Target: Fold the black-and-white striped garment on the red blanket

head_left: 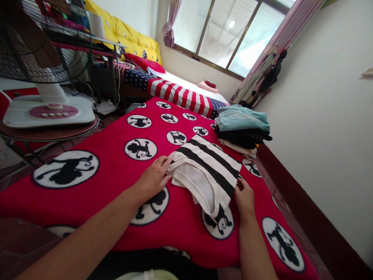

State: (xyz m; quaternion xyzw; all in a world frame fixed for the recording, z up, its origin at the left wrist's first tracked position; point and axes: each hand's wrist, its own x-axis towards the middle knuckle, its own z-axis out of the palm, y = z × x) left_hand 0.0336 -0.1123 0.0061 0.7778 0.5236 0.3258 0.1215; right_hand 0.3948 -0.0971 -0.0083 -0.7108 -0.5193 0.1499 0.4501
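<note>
Both forearms reached mid-frame: left hand (153,178) pressed flat, right hand (244,195) pinched the folded black-and-white striped cotton shirt (208,169); edges wanted squaring.

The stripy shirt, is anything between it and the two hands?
No, nothing visible is in between. The left hand touches the near-left edge of the folded black-and-white striped shirt, and the right hand touches its near-right edge. The shirt lies on the red monkey blanket; the pile of folded clothes sits apart, farther back.
</note>
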